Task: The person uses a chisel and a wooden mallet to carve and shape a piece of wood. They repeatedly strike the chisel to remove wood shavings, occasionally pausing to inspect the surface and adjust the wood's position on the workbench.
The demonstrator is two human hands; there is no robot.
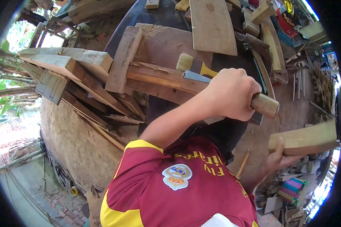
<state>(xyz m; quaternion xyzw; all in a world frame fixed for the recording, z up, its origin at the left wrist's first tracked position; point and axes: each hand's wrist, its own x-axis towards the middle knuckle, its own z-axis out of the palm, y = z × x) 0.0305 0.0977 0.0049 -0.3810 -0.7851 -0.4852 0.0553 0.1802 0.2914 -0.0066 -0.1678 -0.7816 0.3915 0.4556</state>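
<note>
L fist (233,92) round hdl (266,105), R hand (279,158) out right w/ wood blk (306,138)

Chisel handle (266,105): wood, smooth, faint sheen.
Chisel blade (196,76): grey metal, smooth.
Held block (307,138): pale wood, flat faces; grain blurred.
Brush (185,62): pale bristles, matt; yellow handle smooth, material not determinable.
Long rail (166,80): reddish-brown wood, matt; upper edge rough and splintered.
Crosspiece (122,64): wood, matt, worn surface.
Wide board (214,28): pale wood, smooth, matt, grain visible.
Stacked beams (70,62): bare wood, matt.
Shirt (201,189): maroon cloth, matt, softly creased.
Wrapper (288,6): yellow, glossy, foil-like.
Patterned bag (291,190): woven strips, textured.
Paving (66,208): brick, rough, matt.
</note>
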